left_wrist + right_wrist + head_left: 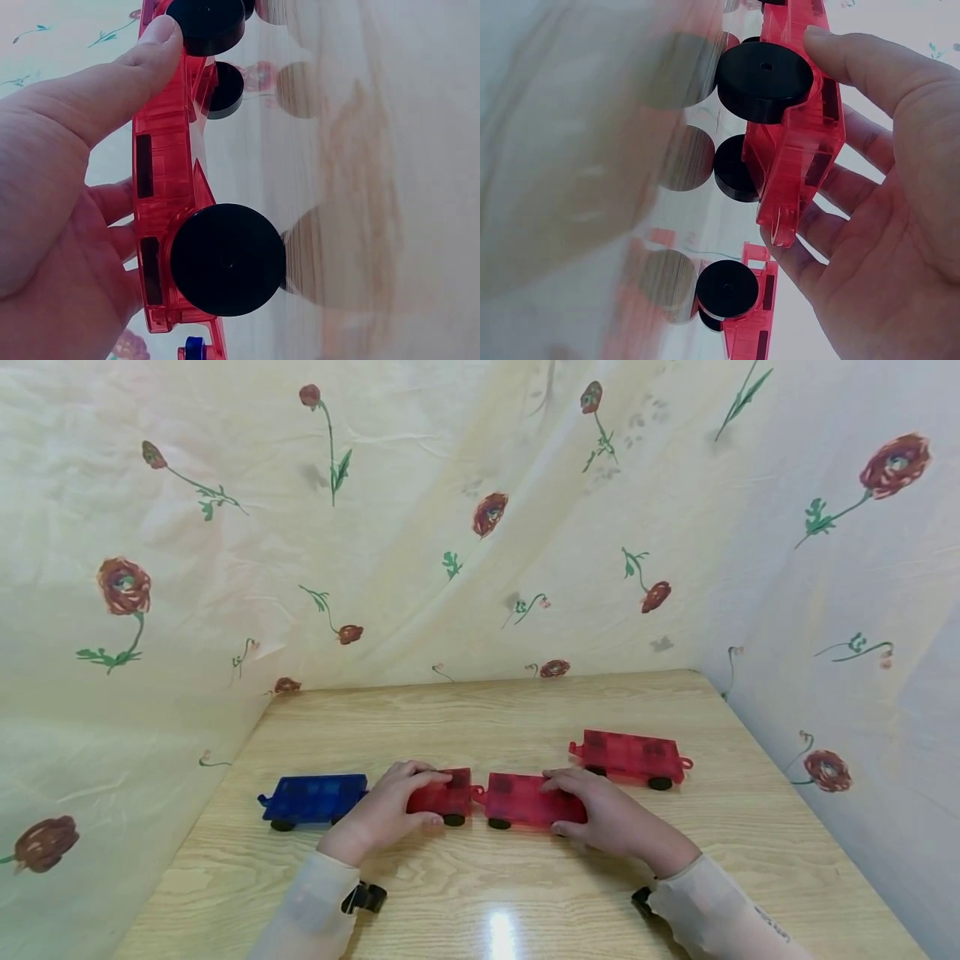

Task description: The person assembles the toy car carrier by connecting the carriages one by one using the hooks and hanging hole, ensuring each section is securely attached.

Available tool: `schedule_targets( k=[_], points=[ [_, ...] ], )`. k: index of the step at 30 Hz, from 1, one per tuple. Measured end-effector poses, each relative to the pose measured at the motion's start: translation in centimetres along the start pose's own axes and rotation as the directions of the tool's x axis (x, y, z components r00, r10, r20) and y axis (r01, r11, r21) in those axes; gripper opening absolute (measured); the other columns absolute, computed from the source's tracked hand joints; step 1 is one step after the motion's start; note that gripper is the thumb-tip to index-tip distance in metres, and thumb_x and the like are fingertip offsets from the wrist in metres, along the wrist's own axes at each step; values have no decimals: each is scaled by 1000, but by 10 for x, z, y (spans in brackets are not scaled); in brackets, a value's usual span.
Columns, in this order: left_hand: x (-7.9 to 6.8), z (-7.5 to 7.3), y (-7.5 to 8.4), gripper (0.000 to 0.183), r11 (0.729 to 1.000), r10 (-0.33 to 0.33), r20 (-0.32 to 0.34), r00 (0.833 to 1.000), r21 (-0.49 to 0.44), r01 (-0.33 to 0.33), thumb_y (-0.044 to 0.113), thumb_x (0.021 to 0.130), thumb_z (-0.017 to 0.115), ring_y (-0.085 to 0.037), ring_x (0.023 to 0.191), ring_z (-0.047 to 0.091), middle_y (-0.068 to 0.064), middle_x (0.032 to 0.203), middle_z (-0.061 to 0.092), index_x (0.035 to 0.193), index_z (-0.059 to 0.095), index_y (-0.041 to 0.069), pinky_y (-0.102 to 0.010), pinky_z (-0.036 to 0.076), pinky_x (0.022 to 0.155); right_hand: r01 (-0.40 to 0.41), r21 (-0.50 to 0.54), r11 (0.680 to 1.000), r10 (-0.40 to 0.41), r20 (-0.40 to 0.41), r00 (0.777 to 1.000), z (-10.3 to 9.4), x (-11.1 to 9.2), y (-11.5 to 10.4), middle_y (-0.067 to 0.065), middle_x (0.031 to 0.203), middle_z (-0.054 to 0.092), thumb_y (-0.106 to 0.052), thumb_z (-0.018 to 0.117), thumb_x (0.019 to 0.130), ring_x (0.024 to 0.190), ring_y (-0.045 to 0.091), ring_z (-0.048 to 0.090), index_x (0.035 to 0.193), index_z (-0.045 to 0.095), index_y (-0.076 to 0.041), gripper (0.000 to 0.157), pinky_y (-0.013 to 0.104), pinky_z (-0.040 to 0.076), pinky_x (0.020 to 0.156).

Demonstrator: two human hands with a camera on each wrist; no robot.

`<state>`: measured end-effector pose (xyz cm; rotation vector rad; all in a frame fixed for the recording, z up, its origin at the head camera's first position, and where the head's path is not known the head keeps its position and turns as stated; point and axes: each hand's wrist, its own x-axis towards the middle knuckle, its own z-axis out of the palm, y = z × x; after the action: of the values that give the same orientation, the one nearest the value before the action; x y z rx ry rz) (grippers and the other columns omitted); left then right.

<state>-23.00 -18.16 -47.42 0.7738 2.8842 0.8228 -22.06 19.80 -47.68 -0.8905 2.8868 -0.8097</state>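
Note:
My left hand [386, 810] grips a red translucent toy train car [441, 797] from above, thumb on the near side and fingers over the far side. In the left wrist view that thumb lies beside a black wheel [229, 259]. My right hand [609, 814] holds a second red train car [517, 802] the same way, around its right end. The two cars stand end to end, and their coupling parts meet at a red ring [477, 793]. A blue train car [315, 799] is left of my left hand; its right end is hidden behind that hand.
A third red train car [630, 756] stands behind my right hand, with a hook on its left end and a ring on its right. All the cars are on a wood-grain table [465, 893]. Flower-patterned cloth [420, 527] hangs at the back and sides.

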Motion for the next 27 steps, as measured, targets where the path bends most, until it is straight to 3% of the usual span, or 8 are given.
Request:
schedule_targets(
  k=[7,14,27],
  points=[
    [-1,-2,-1,64,1000,-14,6,1000,-22,15,39,89,83,-26,143,42,6,151,48,149,59,38,-58,45,110,2,13,1000,-2,3,1000,-1,0,-1,-2,156,50,-31,87,89,147,33,42,135,68,-24,50,55,41,115],
    [-1,-2,-2,62,1000,-12,6,1000,25,12,37,89,84,-25,139,44,4,147,52,147,62,32,-53,47,110,11,11,1000,-11,9,1000,-2,0,-1,-1,156,50,-30,86,90,147,33,42,136,67,-22,50,54,40,115],
    [-1,-2,-3,60,999,-7,-2,1000,36,7,38,88,85,-26,137,46,4,145,53,145,64,32,-55,46,110,-6,70,998,5,14,1000,-4,-1,4,-3,153,52,-31,87,89,150,36,38,131,71,-24,46,54,41,115]
  ],
)
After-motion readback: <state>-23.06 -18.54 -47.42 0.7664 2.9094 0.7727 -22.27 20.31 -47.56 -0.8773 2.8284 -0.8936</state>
